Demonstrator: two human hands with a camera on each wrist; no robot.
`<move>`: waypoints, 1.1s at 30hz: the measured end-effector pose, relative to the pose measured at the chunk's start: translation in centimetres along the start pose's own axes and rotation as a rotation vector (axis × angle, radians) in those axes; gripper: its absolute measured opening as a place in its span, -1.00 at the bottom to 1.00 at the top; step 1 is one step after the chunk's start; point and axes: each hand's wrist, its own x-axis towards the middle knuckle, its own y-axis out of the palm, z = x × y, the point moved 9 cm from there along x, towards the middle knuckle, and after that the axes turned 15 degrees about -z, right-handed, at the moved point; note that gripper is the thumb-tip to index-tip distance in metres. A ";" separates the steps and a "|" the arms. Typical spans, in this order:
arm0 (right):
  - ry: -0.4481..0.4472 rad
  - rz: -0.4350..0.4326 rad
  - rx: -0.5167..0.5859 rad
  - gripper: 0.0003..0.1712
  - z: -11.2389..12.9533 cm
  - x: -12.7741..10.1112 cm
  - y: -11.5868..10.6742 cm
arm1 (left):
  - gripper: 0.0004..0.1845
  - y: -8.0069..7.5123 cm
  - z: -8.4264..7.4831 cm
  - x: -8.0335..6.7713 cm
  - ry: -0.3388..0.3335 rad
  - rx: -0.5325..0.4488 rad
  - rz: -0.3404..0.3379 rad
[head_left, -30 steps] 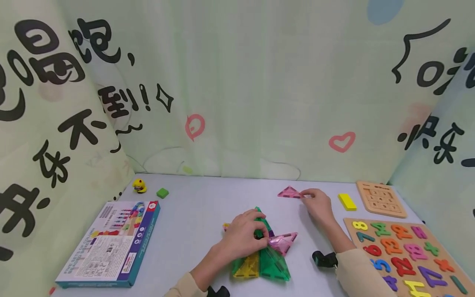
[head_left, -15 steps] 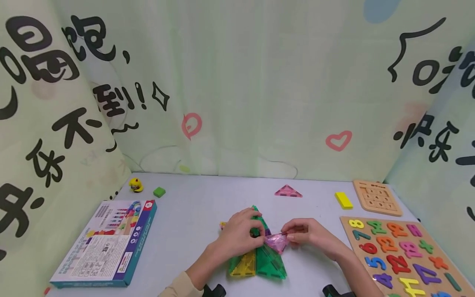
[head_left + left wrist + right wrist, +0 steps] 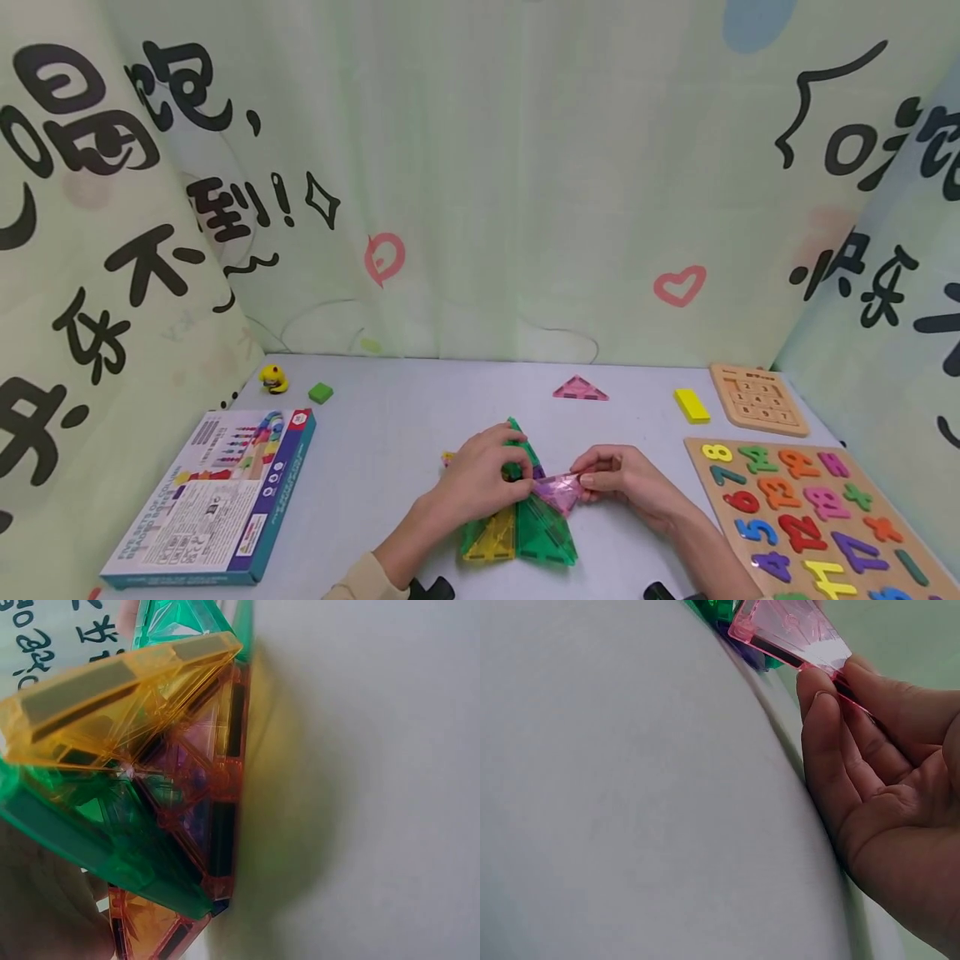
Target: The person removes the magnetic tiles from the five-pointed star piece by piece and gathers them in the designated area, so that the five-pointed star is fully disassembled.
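Observation:
A structure of translucent magnetic tiles stands on the table at the centre of the head view, with a green tile and a yellow tile at the front. My left hand grips its upper part from the left. With thumb and fingertips, my right hand pinches the outer edge of a pink tile on the structure's right side. The right wrist view shows this pinch on the pink tile closely. Green, yellow and orange tiles fill the left wrist view; the left fingers are partly hidden there.
A loose pink triangular tile lies at the back. To the right are a yellow block, a wooden board and a number puzzle. A box, green block and yellow duck sit left.
My right hand has let go of the loose pink triangle at the back and come toward me to pinch the structure's pink tile. The left hand has kept its grip.

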 end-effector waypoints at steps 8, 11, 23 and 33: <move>-0.006 -0.010 0.071 -0.65 -0.4 0.2 -0.2 | -0.86 0.2 0.5 -0.2 -0.044 -0.022 0.030; -0.011 -0.052 0.096 -0.72 -0.5 0.3 -1.0 | -0.86 0.2 0.6 -0.2 -0.046 -0.026 0.037; 0.005 -0.465 -0.059 -0.61 0.9 2.6 -5.4 | -0.86 -0.1 0.6 -0.2 -0.053 -0.040 0.043; -0.017 -0.586 -0.313 -0.65 1.9 5.6 -7.0 | -0.86 -0.2 0.4 -0.2 -0.022 -0.052 0.009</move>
